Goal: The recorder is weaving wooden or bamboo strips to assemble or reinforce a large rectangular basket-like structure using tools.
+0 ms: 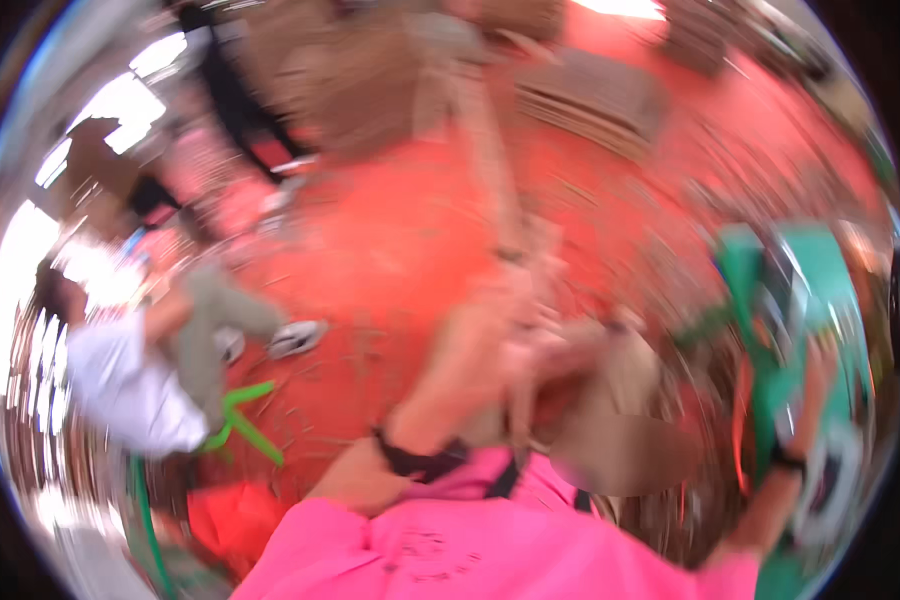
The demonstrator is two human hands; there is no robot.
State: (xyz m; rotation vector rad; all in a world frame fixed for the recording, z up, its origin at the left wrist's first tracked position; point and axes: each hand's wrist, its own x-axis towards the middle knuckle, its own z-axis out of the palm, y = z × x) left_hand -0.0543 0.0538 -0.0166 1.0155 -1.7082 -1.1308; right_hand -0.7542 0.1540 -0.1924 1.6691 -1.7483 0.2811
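Motion smears much of the picture. My left hand (518,315), with a black band at its wrist, is in front of my pink shirt, its fingers closed around a long tan strip (485,150). The strip runs from the hand away toward the far side; its material is too blurred to name. At the right, my right hand (818,368) reaches to a green machine or stand (825,265), against its surface. Its fingers are smeared, so what they touch or hold cannot be made out. A brown rounded shape (625,455) is near my lap.
A person in a white top (135,385) sits at the left beside a bright green stool (245,425). Another person's dark-clad leg (235,95) is farther back. Stacks of brown flat material (595,100) stand on the red floor (370,240), which is littered with scraps. A red-orange bag-like thing (235,520) lies at lower left.
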